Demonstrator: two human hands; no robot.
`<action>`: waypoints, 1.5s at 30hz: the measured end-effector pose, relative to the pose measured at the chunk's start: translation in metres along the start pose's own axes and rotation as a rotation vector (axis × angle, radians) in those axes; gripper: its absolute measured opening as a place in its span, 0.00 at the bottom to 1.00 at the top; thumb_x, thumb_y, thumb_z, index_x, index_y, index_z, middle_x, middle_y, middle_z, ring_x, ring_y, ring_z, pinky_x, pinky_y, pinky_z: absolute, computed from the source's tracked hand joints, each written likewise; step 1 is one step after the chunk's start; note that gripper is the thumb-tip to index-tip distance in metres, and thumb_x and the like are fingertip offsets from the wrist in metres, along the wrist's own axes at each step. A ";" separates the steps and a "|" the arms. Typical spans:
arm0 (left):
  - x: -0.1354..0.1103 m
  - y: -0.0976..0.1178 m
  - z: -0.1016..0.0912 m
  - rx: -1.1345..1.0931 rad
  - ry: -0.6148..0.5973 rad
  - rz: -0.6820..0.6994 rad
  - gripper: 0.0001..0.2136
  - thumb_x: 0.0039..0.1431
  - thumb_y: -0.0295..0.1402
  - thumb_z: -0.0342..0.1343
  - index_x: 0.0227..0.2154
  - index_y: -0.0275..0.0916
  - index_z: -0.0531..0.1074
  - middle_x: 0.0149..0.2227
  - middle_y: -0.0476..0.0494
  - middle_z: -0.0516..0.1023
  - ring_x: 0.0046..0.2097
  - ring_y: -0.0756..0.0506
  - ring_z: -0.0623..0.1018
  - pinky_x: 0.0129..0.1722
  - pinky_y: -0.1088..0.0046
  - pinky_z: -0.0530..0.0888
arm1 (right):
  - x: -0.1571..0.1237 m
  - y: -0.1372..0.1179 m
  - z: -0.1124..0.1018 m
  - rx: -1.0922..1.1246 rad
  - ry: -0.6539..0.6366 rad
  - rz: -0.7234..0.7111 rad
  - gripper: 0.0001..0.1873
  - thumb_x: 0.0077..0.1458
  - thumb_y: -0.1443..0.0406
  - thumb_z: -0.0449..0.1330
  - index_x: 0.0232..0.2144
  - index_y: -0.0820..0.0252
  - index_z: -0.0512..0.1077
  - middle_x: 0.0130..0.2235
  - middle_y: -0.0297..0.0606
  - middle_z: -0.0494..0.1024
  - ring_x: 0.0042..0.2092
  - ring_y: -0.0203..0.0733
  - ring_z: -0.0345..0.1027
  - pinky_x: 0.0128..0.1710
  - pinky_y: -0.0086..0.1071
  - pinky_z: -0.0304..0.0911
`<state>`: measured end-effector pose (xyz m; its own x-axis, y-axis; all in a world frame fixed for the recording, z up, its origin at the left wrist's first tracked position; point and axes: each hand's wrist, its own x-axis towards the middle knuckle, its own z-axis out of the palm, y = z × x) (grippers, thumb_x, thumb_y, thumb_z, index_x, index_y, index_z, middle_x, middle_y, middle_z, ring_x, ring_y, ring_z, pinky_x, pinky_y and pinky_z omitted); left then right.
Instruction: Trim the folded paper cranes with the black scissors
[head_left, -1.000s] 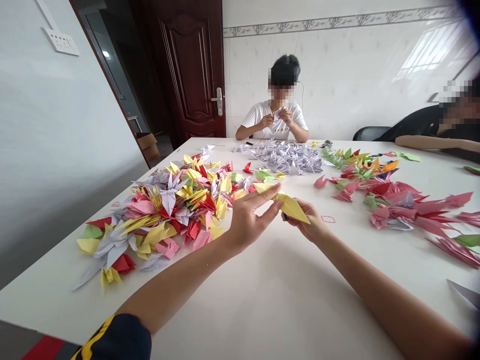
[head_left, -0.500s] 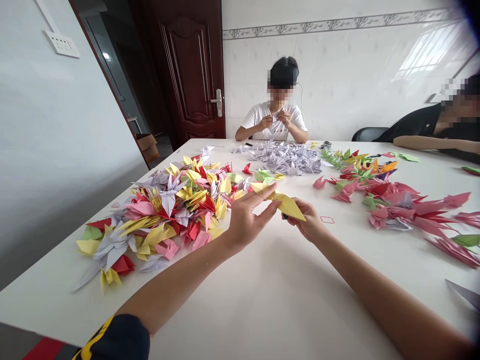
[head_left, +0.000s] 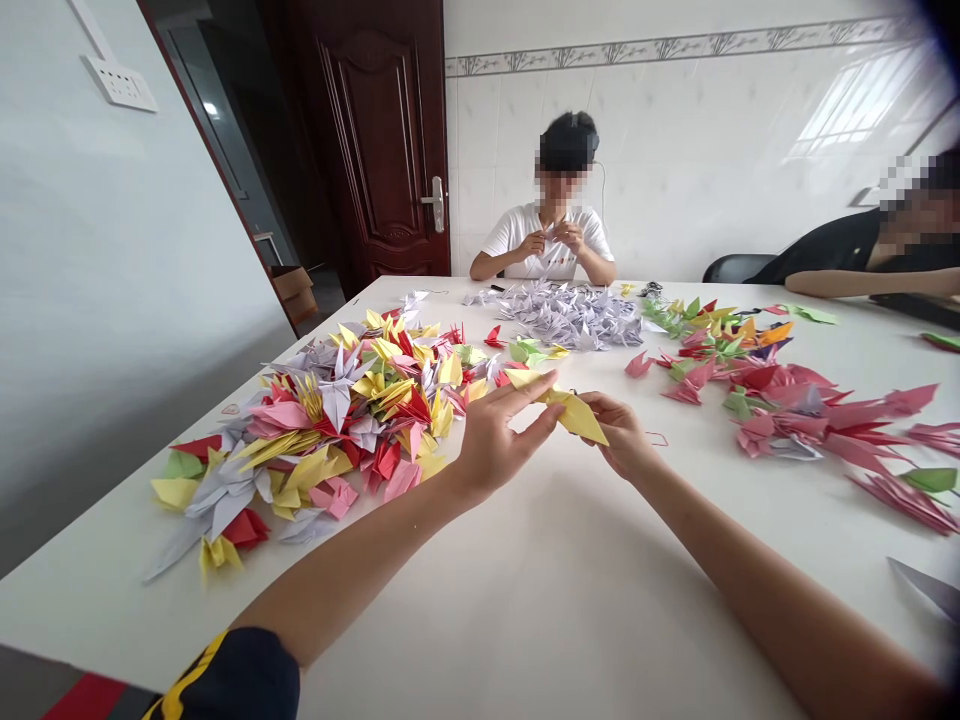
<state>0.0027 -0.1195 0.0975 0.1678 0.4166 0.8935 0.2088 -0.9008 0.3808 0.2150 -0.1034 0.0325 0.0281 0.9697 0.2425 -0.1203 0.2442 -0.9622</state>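
A long yellow folded-paper piece [head_left: 579, 415], pointed at both ends, is up in front of me over the white table [head_left: 525, 600]. My left hand [head_left: 499, 430] pinches it near its middle, thumb in front and fingers stretched along its upper edge. My right hand [head_left: 616, 432] is closed at its right end, with the fingertips partly behind the paper. A tiny dark spot shows by the right fingertips; what it is I cannot make out. Just left of my left hand spreads a heap of folded paper pieces [head_left: 345, 395] in yellow, red, pink, white and green.
Whitish folded pieces [head_left: 577, 315] lie in a pile before a person in a white shirt [head_left: 517, 235] across the table. Pink, red and green pieces [head_left: 832, 415] lie on the right. Near the right edge is a pointed grey shape [head_left: 926, 585]. Another person's dark sleeve [head_left: 825, 245] shows at far right.
My right hand has shifted slightly up along the yellow paper, and its fingers sit higher behind it. The left hand keeps its pinch, moved very slightly to the right.
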 end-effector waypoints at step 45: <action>-0.001 -0.005 0.001 -0.041 -0.101 -0.115 0.17 0.61 0.34 0.60 0.52 0.39 0.77 0.45 0.42 0.84 0.41 0.47 0.83 0.44 0.73 0.81 | 0.009 0.008 -0.016 0.021 0.015 -0.037 0.20 0.34 0.55 0.77 0.30 0.54 0.79 0.25 0.34 0.74 0.25 0.35 0.62 0.20 0.29 0.54</action>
<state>0.0028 -0.1153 0.0946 0.2412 0.5260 0.8156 0.1934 -0.8496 0.4908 0.2304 -0.0923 0.0249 0.0477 0.9600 0.2759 -0.1392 0.2799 -0.9499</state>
